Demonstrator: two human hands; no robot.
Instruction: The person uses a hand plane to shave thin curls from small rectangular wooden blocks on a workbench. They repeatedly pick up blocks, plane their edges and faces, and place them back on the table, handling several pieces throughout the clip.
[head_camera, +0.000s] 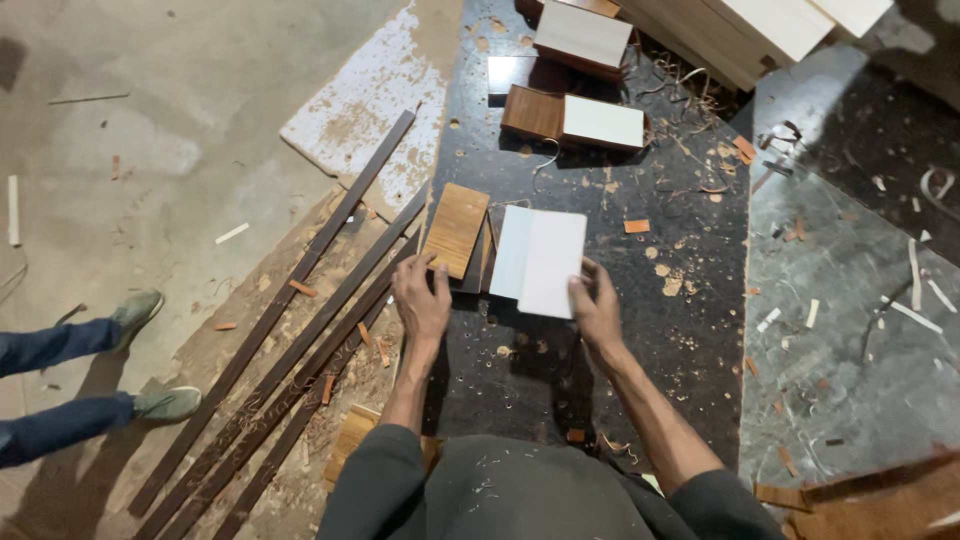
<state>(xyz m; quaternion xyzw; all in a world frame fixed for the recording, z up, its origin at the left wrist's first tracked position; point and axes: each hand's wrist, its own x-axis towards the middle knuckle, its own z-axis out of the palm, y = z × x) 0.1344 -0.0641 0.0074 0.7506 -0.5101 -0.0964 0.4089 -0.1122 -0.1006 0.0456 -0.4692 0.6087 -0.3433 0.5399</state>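
The person's left hand (420, 300) lay near the left edge of a dark speckled board (620, 330) that served as a desk, its fingers stretched forward and touching the near end of a small wood-grain panel (455, 229); whether it gripped that panel or only rested against it could not be told. The right hand (597, 305) pinched the near right corner of a white laminate panel (541, 262), thumb on top, fingers closed on its edge. The white panel lay flat on the desk, tilted slightly, just to the right of the wood-grain panel, with a thin dark piece showing between them. Farther up the desk sat a brown-and-white panel pair (574, 119), and beyond it another white-faced panel (582, 38), with pale boards (760, 25) stacked at the far right. Curled wood shavings (690, 110), sawdust and small orange offcuts (636, 226) were scattered across the dark surface. To the left of the desk, several long dark strips (300, 350) ran diagonally over a shaving-covered floor, beside a worn whitish sheet (370, 110). At the far left, another person's legs in blue trousers (50, 380) and green shoes (150, 355) stood on the concrete floor (150, 120), well apart from the hands. A grey marbled slab (850, 330) lay to the right of the desk.
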